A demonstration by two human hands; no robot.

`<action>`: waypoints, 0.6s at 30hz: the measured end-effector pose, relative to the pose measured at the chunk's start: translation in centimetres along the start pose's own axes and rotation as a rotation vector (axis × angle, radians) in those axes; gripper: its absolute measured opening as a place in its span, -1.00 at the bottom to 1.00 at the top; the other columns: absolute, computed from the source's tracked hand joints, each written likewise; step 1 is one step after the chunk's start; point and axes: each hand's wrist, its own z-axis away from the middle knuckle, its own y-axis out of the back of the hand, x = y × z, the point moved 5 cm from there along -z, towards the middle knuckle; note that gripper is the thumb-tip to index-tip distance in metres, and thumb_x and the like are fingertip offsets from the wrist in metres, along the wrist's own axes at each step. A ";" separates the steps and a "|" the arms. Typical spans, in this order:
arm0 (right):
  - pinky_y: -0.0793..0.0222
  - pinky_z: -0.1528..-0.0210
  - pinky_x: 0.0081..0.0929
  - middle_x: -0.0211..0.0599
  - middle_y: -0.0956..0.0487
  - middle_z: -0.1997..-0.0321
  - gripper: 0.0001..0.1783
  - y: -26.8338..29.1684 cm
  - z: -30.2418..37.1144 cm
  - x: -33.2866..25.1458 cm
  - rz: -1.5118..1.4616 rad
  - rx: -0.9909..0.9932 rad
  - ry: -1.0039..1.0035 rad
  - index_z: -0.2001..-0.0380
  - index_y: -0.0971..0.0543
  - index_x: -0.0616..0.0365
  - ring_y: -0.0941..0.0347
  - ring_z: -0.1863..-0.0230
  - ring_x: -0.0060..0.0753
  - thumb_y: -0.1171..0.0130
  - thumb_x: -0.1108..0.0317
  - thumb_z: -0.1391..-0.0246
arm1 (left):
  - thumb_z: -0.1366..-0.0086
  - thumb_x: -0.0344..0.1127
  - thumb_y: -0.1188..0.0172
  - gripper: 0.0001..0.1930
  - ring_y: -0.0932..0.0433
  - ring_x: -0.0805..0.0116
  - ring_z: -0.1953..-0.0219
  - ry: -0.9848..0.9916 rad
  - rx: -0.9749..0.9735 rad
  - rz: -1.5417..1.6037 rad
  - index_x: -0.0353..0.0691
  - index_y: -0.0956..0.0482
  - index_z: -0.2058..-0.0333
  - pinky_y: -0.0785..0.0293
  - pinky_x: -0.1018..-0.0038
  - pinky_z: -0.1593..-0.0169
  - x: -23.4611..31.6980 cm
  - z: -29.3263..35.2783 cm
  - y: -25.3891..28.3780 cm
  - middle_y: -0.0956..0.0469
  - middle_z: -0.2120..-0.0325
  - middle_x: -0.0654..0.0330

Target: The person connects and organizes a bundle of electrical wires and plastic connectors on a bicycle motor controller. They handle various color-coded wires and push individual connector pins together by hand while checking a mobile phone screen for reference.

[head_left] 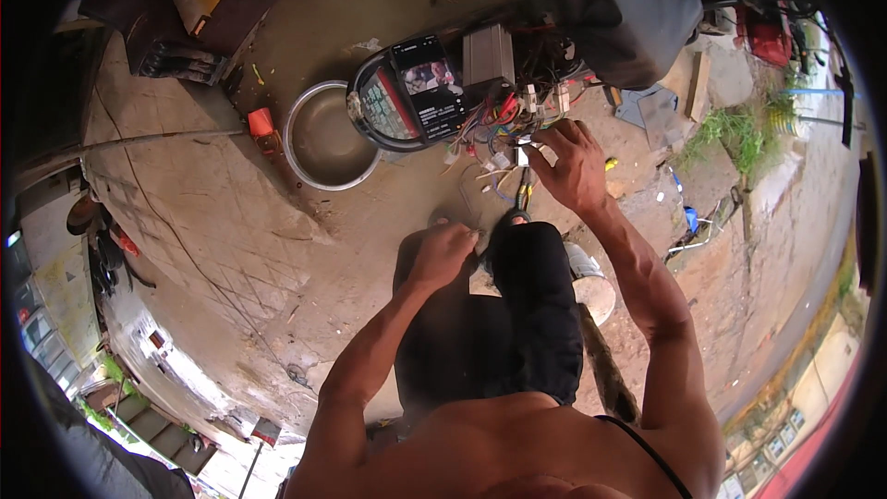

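Connector: I see a small white plug point(523, 153) at the tips of my right hand point(575, 164), amid a tangle of coloured wires point(494, 129).
Right fingers: curled down onto that plug, pinching it.
Left hand point(442, 254): closed loosely on my dark-clad knee point(434, 314); whether it holds anything I cannot tell.
Beyond the fingertips: a grey controller box point(488, 55) and a black seat point(621, 5).
Left of the fingers: a phone point(427, 88) propped on a round gauge, then a steel bowl point(325, 137).
In the way: loose wires crowd the plug.
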 end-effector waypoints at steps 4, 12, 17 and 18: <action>-0.45 0.18 -0.19 -0.26 -0.57 0.27 -0.73 -1.4 0.0 1.0 0.031 -0.011 0.120 0.25 -0.64 0.08 -0.49 0.23 -0.05 -0.40 0.30 0.07 | -0.36 -0.34 -0.19 -0.87 -0.53 0.40 0.41 -0.342 -0.024 -0.025 -0.30 -0.57 0.26 -0.47 0.43 0.30 6.0 -4.8 -0.4 -0.56 0.39 0.19; -0.42 0.29 -0.26 -0.35 -0.53 0.34 -0.71 -3.9 0.4 2.4 0.121 0.104 0.460 0.33 -0.64 0.06 -0.46 0.32 -0.17 -0.50 0.30 0.16 | -0.27 -0.01 -0.35 -0.60 -0.53 0.21 0.46 -1.260 -0.138 -0.380 -0.30 -0.60 0.26 -0.45 0.34 0.38 15.3 -4.2 2.2 -0.57 0.41 0.14; -0.42 0.31 -0.26 -0.33 -0.48 0.34 -0.77 -5.5 0.9 3.4 0.221 0.212 0.571 0.41 -0.55 0.06 -0.44 0.30 -0.21 -0.41 0.30 0.12 | -0.32 0.06 -0.26 -0.53 -0.50 0.29 0.42 -1.394 0.110 -0.469 -0.35 -0.63 0.24 -0.41 0.41 0.34 16.9 -6.3 5.0 -0.55 0.43 0.13; -0.43 0.35 -0.28 -0.34 -0.48 0.36 -0.79 -5.3 1.0 3.0 0.201 0.233 0.581 0.43 -0.53 0.06 -0.45 0.32 -0.21 -0.39 0.34 0.10 | -0.35 0.02 -0.23 -0.55 -0.49 0.32 0.41 -1.359 0.150 -0.483 -0.37 -0.64 0.22 -0.40 0.44 0.33 17.6 -7.1 5.5 -0.55 0.43 0.12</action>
